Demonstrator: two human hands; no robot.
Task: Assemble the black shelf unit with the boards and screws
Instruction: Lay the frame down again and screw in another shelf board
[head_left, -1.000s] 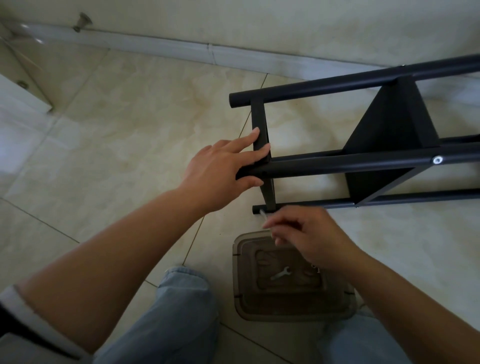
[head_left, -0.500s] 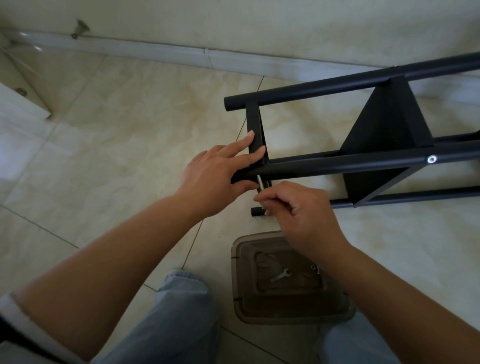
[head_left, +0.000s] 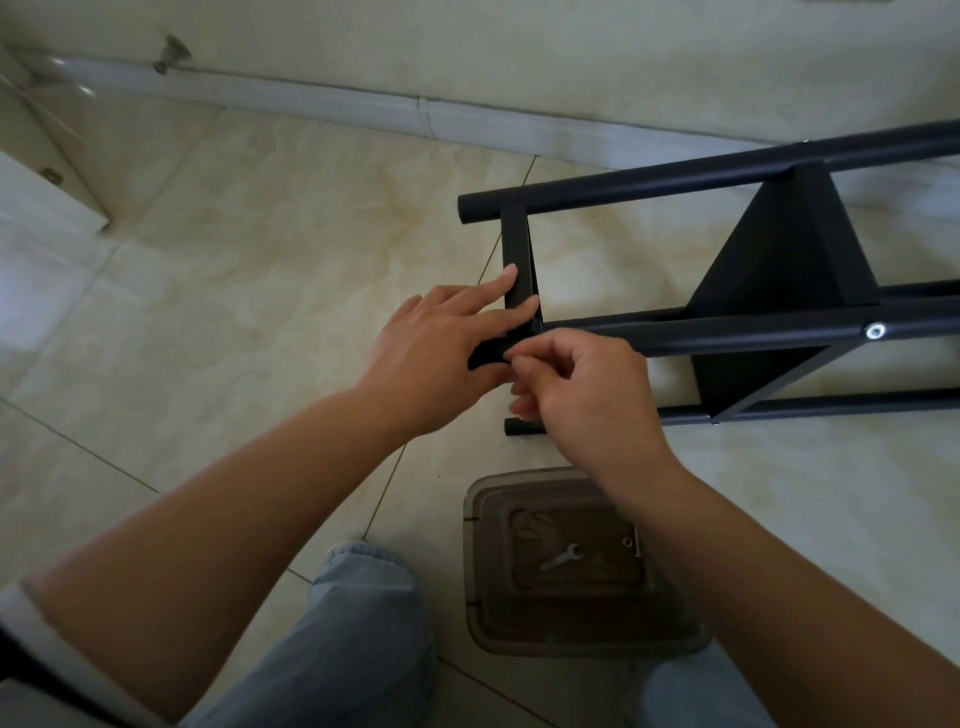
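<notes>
arms (head_left: 218, 519): bare | sleeve (head_left: 31, 634): white cuff | jeans (head_left: 358, 639): light blue

Tiled floor (head_left: 260, 322) under black shelf frame (head_left: 727, 332), plastic box (head_left: 483, 613).
</notes>
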